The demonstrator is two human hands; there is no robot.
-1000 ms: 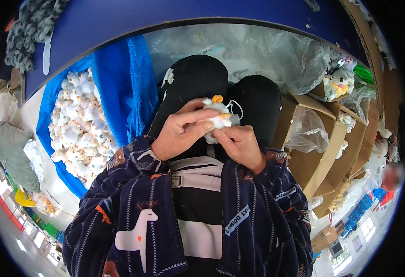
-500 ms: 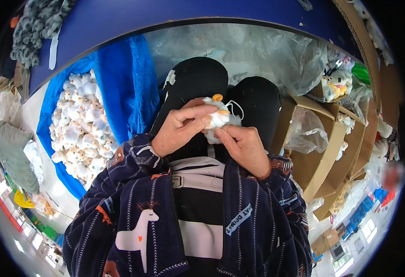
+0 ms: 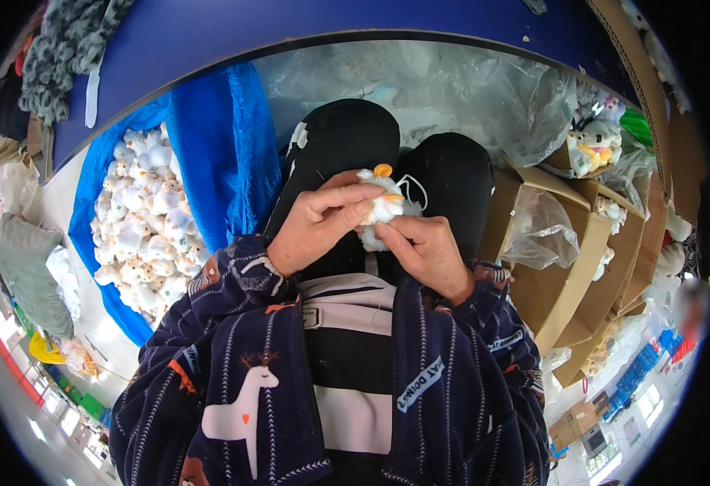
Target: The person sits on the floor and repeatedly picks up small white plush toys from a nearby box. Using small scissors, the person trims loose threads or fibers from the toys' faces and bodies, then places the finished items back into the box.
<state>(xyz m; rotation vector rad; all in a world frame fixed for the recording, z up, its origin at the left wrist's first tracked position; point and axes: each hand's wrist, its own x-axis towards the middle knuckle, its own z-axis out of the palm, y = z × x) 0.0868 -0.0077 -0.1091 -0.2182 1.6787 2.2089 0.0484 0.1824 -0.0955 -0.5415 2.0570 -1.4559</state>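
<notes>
Through the head camera I have the small white plush toy [image 3: 382, 212] directly between both hands, over the black trousers [image 3: 454, 166]. My left hand [image 3: 313, 231] is clamped on its left side, thumb and fingers pinching the fluff. My right hand [image 3: 431, 253] grips its lower right, thumb on top; the fingers behind are mostly hidden from me. A white cord [image 3: 424, 196] loops out just beyond the toy. For writing, I can see a pale patch with dark lettering [image 3: 421, 384] on the jacket [image 3: 460, 429] and a small framed label [image 3: 312, 317] at the waist.
</notes>
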